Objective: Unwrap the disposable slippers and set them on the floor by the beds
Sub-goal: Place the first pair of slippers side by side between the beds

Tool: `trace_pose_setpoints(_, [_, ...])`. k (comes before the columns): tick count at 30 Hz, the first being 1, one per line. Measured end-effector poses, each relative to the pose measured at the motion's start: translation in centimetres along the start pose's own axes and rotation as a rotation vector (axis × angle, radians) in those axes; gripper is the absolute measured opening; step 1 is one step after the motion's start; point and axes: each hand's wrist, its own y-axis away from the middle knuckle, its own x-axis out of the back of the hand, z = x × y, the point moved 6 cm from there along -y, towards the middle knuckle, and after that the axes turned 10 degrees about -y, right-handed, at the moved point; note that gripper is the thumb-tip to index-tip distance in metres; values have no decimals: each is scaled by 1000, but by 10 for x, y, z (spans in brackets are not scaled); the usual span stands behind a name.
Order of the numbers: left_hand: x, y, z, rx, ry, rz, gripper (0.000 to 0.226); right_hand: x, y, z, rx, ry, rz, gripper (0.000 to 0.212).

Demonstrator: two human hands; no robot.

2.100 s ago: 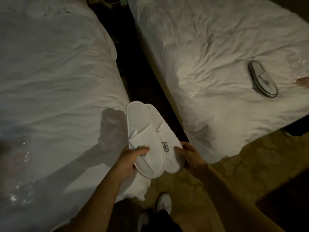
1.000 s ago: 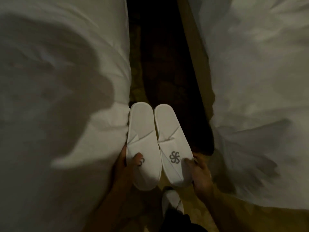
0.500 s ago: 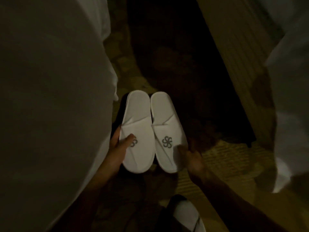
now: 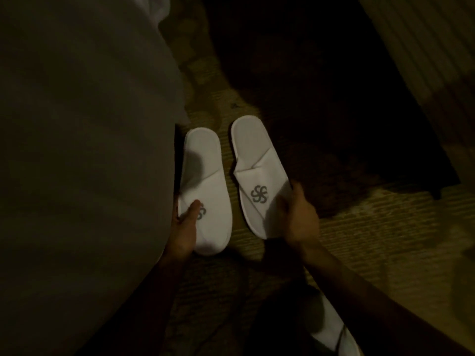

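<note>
Left hand [image 4: 183, 231] grips left white cloth slipper [image 4: 205, 191] beside the bed's white sheet [image 4: 84, 150]; right hand [image 4: 299, 217] grips right white slipper [image 4: 259, 176], low over patterned carpet [image 4: 372, 242].

Hotel bedroom: bed linen [image 4: 77, 150], patterned carpet [image 4: 372, 240].

Slippers [image 4: 232, 181] now apart, lowered toward carpet [image 4: 359, 240].

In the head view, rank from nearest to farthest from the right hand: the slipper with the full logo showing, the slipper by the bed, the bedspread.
From the right hand:
1. Slipper with the full logo showing, in its grip.
2. Slipper by the bed, leftward, under the left hand.
3. Bedspread, far left.
</note>
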Motion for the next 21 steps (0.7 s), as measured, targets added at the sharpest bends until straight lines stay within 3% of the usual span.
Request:
trace_pose_setpoints(2, [1, 3, -3, 7, -23, 0, 39, 0, 1, -4, 54, 58, -44, 40])
trace_pose_setpoints(6, [3, 8, -3, 16, -7, -66, 7, -9, -1, -7, 95, 239, -148, 43])
trace_pose_setpoints(7, [3, 6, -4, 1, -29, -76, 11, -12, -1, -7, 98, 276, -172, 44])
trace_pose_setpoints(10, [3, 8, -3, -47, -169, -42, 52, -12, -4, -8, 98, 319, -199, 50])
trace_pose_setpoints(12, [2, 10, -1, -71, -204, 18, 64, -11, -5, -8, 112, 345, -217, 53])
trace_pose_setpoints(15, [6, 14, 4, -79, -118, 76, 50, -16, -5, -8, 145, 442, -289, 60])
trace_pose_setpoints(17, [6, 17, 5, 3, -14, 73, 12, -23, -4, -10, 166, 485, -330, 62])
trace_pose_setpoints(21, [2, 22, 8, 35, -16, 84, 28, -27, -7, -11, 143, 487, -363, 66])
